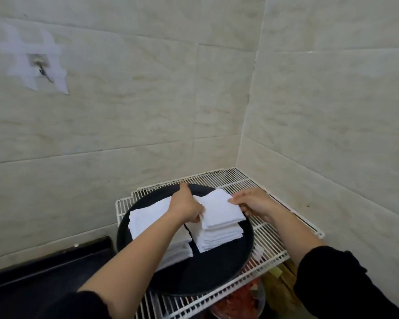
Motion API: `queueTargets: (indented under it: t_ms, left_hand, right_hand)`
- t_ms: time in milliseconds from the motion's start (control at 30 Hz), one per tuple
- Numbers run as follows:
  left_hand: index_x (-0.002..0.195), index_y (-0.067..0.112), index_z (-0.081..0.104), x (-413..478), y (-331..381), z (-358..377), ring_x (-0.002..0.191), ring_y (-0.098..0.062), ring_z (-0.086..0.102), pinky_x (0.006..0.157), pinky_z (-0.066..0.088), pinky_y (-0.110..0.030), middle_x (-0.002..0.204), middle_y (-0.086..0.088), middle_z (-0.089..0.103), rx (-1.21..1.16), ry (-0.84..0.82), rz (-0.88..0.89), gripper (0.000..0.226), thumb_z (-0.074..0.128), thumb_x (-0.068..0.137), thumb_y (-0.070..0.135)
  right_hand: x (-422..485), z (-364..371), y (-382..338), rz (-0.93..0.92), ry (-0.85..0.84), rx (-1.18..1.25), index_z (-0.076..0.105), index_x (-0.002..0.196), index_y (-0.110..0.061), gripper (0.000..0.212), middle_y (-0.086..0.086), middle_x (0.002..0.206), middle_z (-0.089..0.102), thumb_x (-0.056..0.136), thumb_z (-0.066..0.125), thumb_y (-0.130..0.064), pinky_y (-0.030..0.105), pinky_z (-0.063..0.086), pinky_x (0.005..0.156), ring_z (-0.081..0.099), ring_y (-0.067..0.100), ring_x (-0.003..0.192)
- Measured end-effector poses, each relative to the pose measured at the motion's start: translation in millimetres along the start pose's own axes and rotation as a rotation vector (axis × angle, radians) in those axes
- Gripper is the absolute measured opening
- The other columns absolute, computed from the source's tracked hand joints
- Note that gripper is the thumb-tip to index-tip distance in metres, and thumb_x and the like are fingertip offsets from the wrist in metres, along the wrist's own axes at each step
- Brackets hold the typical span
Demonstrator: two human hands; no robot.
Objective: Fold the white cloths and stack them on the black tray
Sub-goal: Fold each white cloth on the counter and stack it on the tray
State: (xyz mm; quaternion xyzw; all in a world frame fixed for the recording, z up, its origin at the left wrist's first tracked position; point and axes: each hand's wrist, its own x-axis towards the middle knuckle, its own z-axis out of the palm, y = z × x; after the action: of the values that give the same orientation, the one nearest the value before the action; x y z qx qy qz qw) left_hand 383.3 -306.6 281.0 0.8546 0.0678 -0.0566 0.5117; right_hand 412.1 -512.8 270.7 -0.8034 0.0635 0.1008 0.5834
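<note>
black tray [217, 272] holds two cloth stacks [217, 239], left hand [186, 206] and right hand [251, 201] pinch top cloth [219, 208]

The folded cloths [217, 226] are plain white, the tray [205, 272] is solid black, the wire rack [270, 245] is white with a parallel-bar grid, and the wall tiles [124, 111] at 12 o'clock are cream with faint marbling.

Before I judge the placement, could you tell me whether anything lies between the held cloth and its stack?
Nothing visible: the left hand and right hand hold the cloth directly on top of the right stack on the tray.
</note>
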Motion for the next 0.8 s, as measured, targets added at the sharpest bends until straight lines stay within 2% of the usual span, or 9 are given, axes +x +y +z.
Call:
queueTargets:
  t_ms: [100, 333, 533, 633, 733, 800]
  left_hand:
    - [0.144, 0.006, 0.026, 2.4, 0.9, 4.8, 0.094, -0.037, 0.066, 0.075, 0.059, -0.050, 0.115, -0.018, 0.057, 0.165, -0.028, -0.036, 0.080, 0.069, 0.077, -0.002]
    - [0.142, 0.009, 0.035, 2.4, -4.0, 10.5, 0.084, -0.039, 0.070, 0.071, 0.060, -0.049, 0.126, -0.019, 0.052, 0.219, -0.092, -0.081, 0.070, 0.065, 0.081, -0.007]
    - [0.134, 0.007, 0.039, 1.4, -8.4, 20.1, 0.098, -0.030, 0.063, 0.076, 0.057, -0.036, 0.118, -0.014, 0.058, 0.568, -0.020, 0.031, 0.058, 0.065, 0.083, 0.005]
    - [0.132, 0.007, 0.039, 0.4, -6.5, 18.2, 0.093, -0.029, 0.065, 0.079, 0.056, -0.037, 0.112, -0.014, 0.062, 0.591, 0.014, 0.086, 0.056, 0.064, 0.082, 0.006]
    - [0.134, 0.009, 0.041, -4.5, -2.5, 7.2, 0.100, -0.029, 0.064, 0.079, 0.053, -0.034, 0.114, -0.013, 0.063, 0.554, 0.055, 0.138, 0.058, 0.068, 0.083, 0.012]
    - [0.132, 0.011, 0.046, -10.0, -2.5, -6.1, 0.102, -0.029, 0.063, 0.076, 0.049, -0.030, 0.114, -0.012, 0.064, 0.478, 0.122, 0.179, 0.055, 0.068, 0.082, 0.015]
  right_hand:
    - [5.5, 2.5, 1.8, 0.002, -0.053, -0.106, 0.068, 0.087, -0.002, 0.012, 0.009, 0.064, 0.062, 0.078, 0.076, -0.004, 0.021, 0.038, 0.043, 0.048, 0.015, 0.048]
    - [10.3, 2.8, 2.2, 0.021, -0.102, -0.315, 0.070, 0.079, -0.002, 0.005, 0.012, 0.066, 0.065, 0.079, 0.074, -0.005, 0.022, 0.041, 0.044, 0.056, 0.017, 0.050]
    - [8.1, 11.7, 10.3, -0.034, -0.071, -0.500, 0.068, 0.070, -0.007, 0.012, 0.010, 0.070, 0.068, 0.081, 0.073, -0.009, 0.023, 0.047, 0.050, 0.060, 0.016, 0.057]
    - [7.4, 8.4, 3.5, -0.067, -0.053, -0.592, 0.070, 0.072, -0.006, 0.010, 0.007, 0.071, 0.071, 0.079, 0.075, -0.011, 0.025, 0.050, 0.054, 0.064, 0.015, 0.058]
    - [8.5, 6.2, -11.9, -0.148, 0.044, -0.653, 0.071, 0.073, -0.009, 0.009, 0.006, 0.076, 0.072, 0.074, 0.077, -0.016, 0.033, 0.057, 0.071, 0.069, 0.022, 0.073]
    - [4.5, 13.6, -26.5, -0.233, 0.096, -0.657, 0.068, 0.071, -0.015, 0.008, 0.001, 0.075, 0.069, 0.074, 0.076, -0.017, 0.031, 0.053, 0.071, 0.066, 0.021, 0.079]
